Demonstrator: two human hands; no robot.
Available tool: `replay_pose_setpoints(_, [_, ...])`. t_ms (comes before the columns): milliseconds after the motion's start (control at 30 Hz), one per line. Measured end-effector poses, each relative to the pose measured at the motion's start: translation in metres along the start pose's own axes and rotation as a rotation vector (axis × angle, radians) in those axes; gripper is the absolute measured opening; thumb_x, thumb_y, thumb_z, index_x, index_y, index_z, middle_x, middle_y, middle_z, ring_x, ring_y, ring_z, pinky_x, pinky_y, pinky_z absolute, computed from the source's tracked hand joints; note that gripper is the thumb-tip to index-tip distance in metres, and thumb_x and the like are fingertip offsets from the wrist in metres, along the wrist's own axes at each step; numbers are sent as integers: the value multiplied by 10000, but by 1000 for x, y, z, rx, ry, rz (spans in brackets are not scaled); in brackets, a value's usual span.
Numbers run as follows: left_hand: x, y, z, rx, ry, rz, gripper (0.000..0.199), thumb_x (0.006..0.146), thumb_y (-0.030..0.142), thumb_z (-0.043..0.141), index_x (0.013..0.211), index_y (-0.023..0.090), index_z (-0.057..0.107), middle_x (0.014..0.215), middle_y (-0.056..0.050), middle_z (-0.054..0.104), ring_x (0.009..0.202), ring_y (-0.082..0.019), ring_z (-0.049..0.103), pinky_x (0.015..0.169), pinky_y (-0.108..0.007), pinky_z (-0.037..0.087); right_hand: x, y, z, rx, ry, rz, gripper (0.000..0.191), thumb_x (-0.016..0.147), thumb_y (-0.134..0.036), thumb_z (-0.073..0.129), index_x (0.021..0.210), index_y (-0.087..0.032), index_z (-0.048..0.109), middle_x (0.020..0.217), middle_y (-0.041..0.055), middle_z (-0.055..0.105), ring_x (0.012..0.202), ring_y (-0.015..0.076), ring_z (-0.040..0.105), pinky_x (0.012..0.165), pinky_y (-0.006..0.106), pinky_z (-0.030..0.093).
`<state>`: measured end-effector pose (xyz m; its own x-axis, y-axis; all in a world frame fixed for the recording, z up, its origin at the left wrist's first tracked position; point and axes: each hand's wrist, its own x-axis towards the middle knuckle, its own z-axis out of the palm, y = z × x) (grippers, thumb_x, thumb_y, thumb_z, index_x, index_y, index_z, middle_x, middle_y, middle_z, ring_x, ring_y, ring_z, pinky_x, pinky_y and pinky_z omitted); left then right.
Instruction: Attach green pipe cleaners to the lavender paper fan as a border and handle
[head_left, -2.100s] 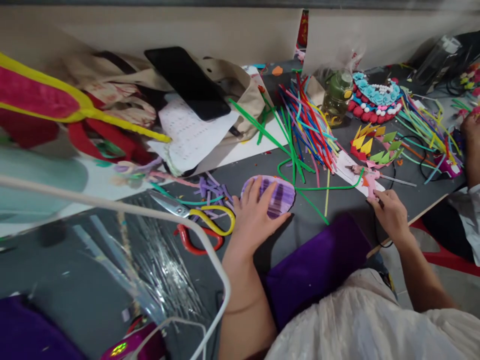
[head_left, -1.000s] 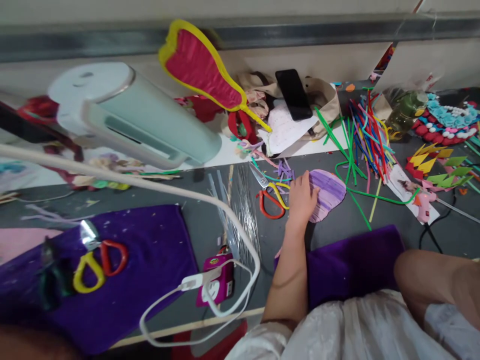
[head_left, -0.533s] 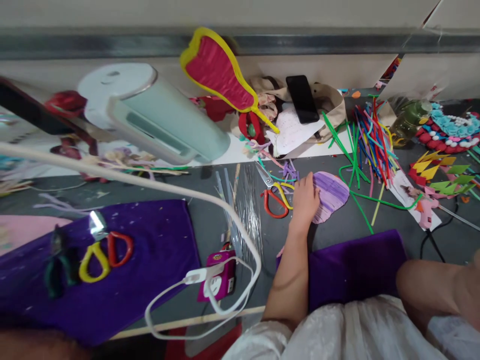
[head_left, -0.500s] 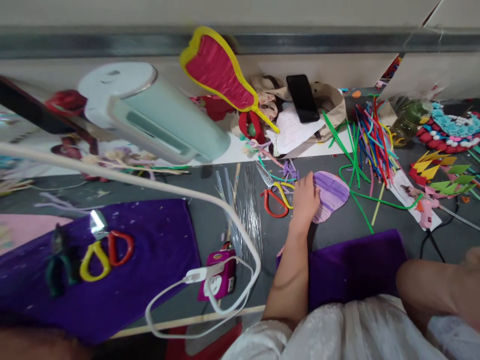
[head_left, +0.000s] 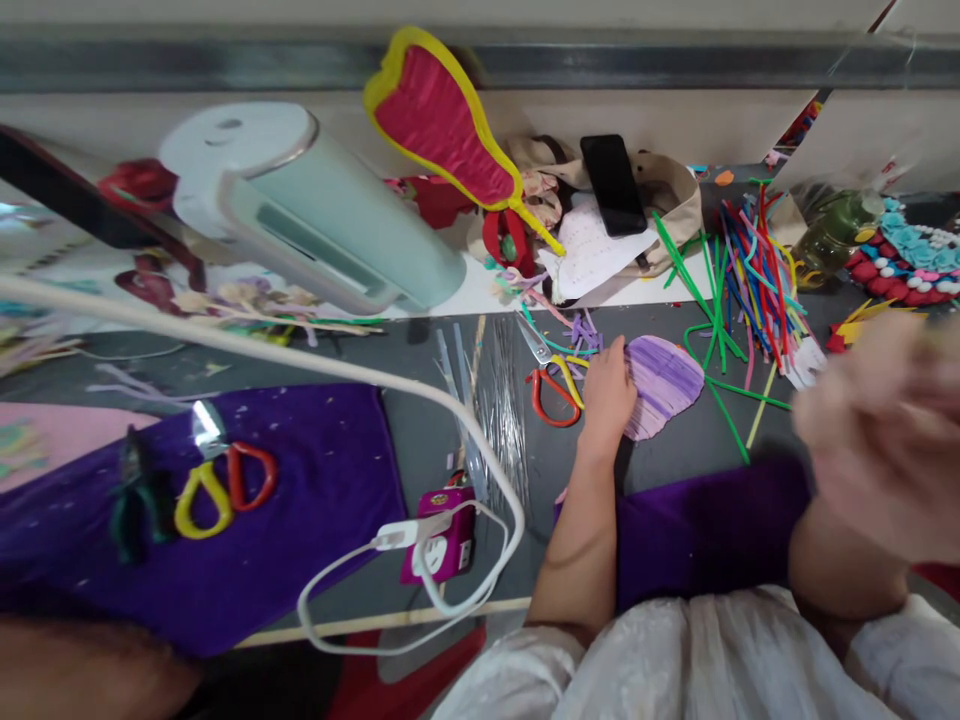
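My left hand (head_left: 609, 392) is down on the table with its fingers bent at the left edge of a purple-and-lilac striped oval piece (head_left: 666, 388), which it seems to grip. Just left of that hand lie scissors (head_left: 555, 384) with red and yellow handles, beside small purple scraps (head_left: 585, 330). My right hand (head_left: 885, 430) is raised close to the camera at the right. It is smeared by motion, so its fingers and anything in them cannot be made out. A folded purple cloth (head_left: 705, 530) lies in front of me.
Bundled coloured pipe cleaners (head_left: 761, 280) and loose green ones (head_left: 705, 300) lie ahead right. A pale green jug (head_left: 337, 210), a red-and-yellow fan shape (head_left: 450, 120) and a phone (head_left: 613, 185) stand or lie behind. A white cable (head_left: 300, 360) crosses the left. Pliers (head_left: 139, 500) rest on purple cloth.
My right hand has come up and inward from the right edge, now covering the pink glue gun and part of the paper leaves. My left hand stays by the oval piece. The view has shifted slightly.
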<state>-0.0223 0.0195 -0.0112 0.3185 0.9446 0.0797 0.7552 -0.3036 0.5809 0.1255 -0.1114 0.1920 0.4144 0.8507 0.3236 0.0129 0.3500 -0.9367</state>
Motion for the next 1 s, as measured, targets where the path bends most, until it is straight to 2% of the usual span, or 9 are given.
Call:
replay_pose_setpoints(67, [0,1,-2,12,-5,4,535,847,61,364,1368,116,472,1247,-177,618,1168,-291,556,1003,-493,436,7,30,7,-188,-5,-10,45,851,-283,664,875,-274,627,797,-1,601,598,118,564,493,244,451])
replay_pose_setpoints(200, [-1,6,-10,121,-5,6,549,814,23,376,1338,110,516,1222,-171,614,1141,-307,534,989,-475,426,18,107,14,-708,-241,-48,127,917,-239,513,933,-235,639,933,51,673,870,196,628,763,325,494])
replay_pose_setpoints(267, [-2,8,-16,202,4,-25,539,813,33,405,1329,121,535,1208,-167,610,1130,-332,513,974,-487,418,19,137,17,-839,-294,-27,170,926,-218,470,936,-222,640,950,65,686,904,210,630,802,335,480])
replay_pose_setpoints(367, [-2,7,-23,278,-15,-99,529,802,54,466,1313,161,553,1226,-155,582,1130,-353,490,935,-487,422,17,165,22,-908,-385,-18,204,932,-204,440,946,-208,644,964,74,691,914,215,633,812,332,474])
replay_pose_setpoints(500, [-2,8,-29,301,-11,-179,513,798,66,507,1294,191,547,1284,-158,505,1160,-340,468,919,-455,427,12,186,25,-937,-442,-41,222,935,-194,430,963,-195,649,981,83,703,949,218,631,829,324,470])
replay_pose_setpoints(633, [-4,7,-38,305,-6,-245,441,793,45,488,1206,183,562,1214,-175,492,1158,-336,474,900,-459,434,8,203,23,-931,-484,-48,225,946,-198,426,976,-197,649,989,76,707,946,210,638,844,322,469])
replay_pose_setpoints(800, [-10,-11,-51,337,-14,-225,421,740,14,494,1119,181,570,1138,-159,498,1115,-335,502,881,-464,449,8,212,20,-894,-489,-48,215,947,-193,438,973,-197,652,1015,72,710,967,206,648,860,320,471])
replay_pose_setpoints(933, [-12,-28,-58,312,69,-293,292,799,188,592,1091,186,580,1137,-157,502,1123,-343,503,901,-473,455,9,214,21,-854,-490,-45,214,941,-181,440,965,-192,652,1007,70,711,977,211,649,872,331,474])
replay_pose_setpoints(1000, [-10,-32,-59,302,133,-377,414,793,324,654,1168,179,555,1230,-190,485,1174,-375,478,907,-496,453,10,215,22,-840,-500,-44,218,942,-182,435,962,-193,651,999,71,712,979,210,648,877,332,476])
